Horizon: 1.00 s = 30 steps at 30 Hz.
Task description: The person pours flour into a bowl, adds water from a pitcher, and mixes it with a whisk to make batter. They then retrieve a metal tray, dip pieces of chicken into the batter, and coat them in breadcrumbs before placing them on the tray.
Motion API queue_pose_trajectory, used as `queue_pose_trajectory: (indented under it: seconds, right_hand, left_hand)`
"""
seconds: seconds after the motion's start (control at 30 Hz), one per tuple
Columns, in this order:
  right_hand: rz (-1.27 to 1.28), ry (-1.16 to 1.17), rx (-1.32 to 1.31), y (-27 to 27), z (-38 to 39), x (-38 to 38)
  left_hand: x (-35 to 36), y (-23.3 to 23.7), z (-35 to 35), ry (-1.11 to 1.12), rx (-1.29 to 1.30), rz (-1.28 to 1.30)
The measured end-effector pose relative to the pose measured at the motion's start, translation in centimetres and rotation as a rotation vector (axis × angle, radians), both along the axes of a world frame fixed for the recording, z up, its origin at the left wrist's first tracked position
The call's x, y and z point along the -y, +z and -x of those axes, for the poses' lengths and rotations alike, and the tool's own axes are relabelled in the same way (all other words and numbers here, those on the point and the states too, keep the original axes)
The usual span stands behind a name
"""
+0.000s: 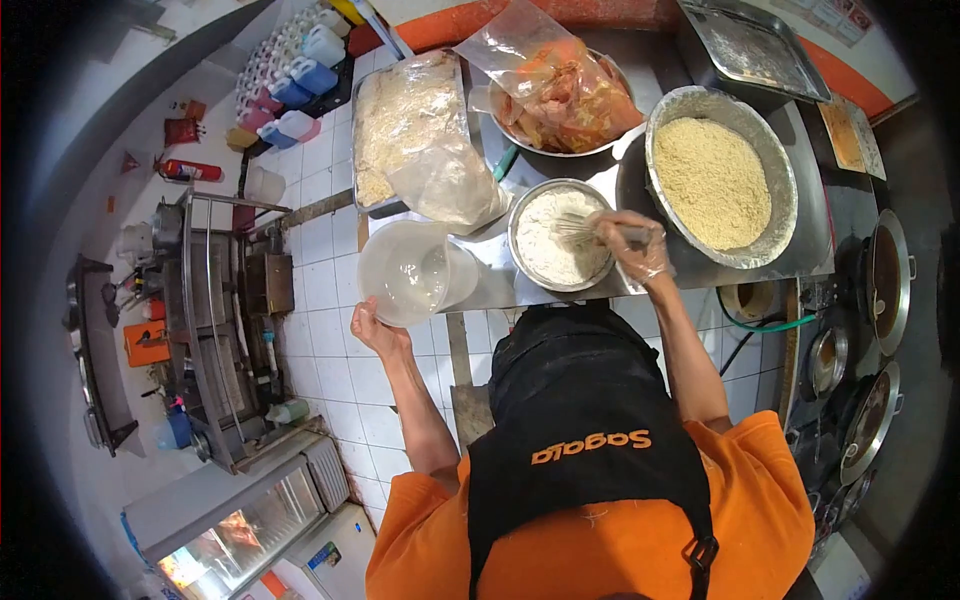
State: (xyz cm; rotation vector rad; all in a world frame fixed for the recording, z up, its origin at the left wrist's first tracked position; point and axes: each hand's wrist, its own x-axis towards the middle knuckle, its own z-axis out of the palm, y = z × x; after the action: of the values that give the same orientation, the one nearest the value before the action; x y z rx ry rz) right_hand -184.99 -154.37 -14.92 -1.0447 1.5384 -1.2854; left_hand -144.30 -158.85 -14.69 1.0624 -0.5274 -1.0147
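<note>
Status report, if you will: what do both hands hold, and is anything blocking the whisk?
Left hand: holding translucent tub. Right hand: gripping whisk, dipped into bowl of white mixture. Crumb basin close on the right; nothing visibly blocking whisk.

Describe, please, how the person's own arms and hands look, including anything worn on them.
Short orange cloth sleeves cover the upper arms; the forearms are bare. The right hand seems to wear a thin, clear plastic glove; the left hand shows none. No watch is visible.
</note>
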Motion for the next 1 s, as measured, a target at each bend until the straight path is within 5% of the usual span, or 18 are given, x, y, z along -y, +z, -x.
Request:
queue_pose_trajectory:
  seconds: [0.1, 0.17, 0.2, 0.23, 0.27, 0.3, 0.37, 0.43, 0.53, 0.6, 0.67, 0.8, 0.93, 1.0]
  right_hand:
    - [0.076, 0.196, -0.141, 1.0, -0.4, -0.5]
    - [0.047, 0.085, -0.022, -0.6, 0.3, -0.1]
    - [0.013, -0.042, 0.099, -1.6, 0.5, 0.0]
    - [0.076, -0.005, -0.050, -0.1, -0.4, -0.1]
    - [0.266, 0.110, -0.195, -1.6, -0.4, -0.2]
    - [0.178, 0.142, -0.157, -0.6, -0.3, -0.6]
    - [0.052, 0.157, -0.037, 0.1, 0.7, -0.3]
    - [0.004, 0.003, 0.152, -1.4, 0.8, 0.3]
    - [0.093, 0.226, -0.161, 0.5, -0.7, -0.4]
    - [-0.030, 0.244, 0.011, 1.5, 1.0, 0.0]
    - [0.007, 0.058, 0.003, -0.6, 1.5, 0.8]
    - [0.170, 0.209, -0.227, 0.3, 0.3, 0.3]
    - [-0.164, 0.051, -0.014, 0.2, 1.0, 1.1]
    - [0.258, 0.184, -0.276, -0.4, -0.2, 0.7]
  left_hand:
    - [-0.4, 0.3, 0.4, 0.055, 0.047, -0.037]
    - [-1.7, 1.6, 2.4, 0.278, -0.332, -0.048]
    - [-3.2, -1.4, 1.7, 0.297, -0.312, -0.186]
    - [-5.0, -6.0, 0.6, 0.306, -0.289, -0.325]
    - [-7.1, -9.9, 0.7, 0.069, -0.288, -0.403]
    - [-8.8, -12.3, 2.0, -0.168, -0.283, -0.479]
    - [-8.0, -6.1, 9.3, -0.530, -0.147, -0.613]
    - [-6.2, -3.4, 13.4, -0.659, 0.030, -0.449]
    - [-2.7, -2.9, 16.2, -0.583, 0.056, -0.286]
    - [-1.2, -3.2, 16.3, -0.728, 0.356, -0.360]
    - [-1.4, -3.4, 16.7, -0.722, 0.308, -0.383]
    - [-2.6, -1.9, 18.1, -0.775, 0.127, -0.419]
    - [-2.7, -3.7, 17.7, -0.783, 0.158, -0.499]
    - [-2.3, -3.9, 17.3, -0.821, 0.167, -0.488]
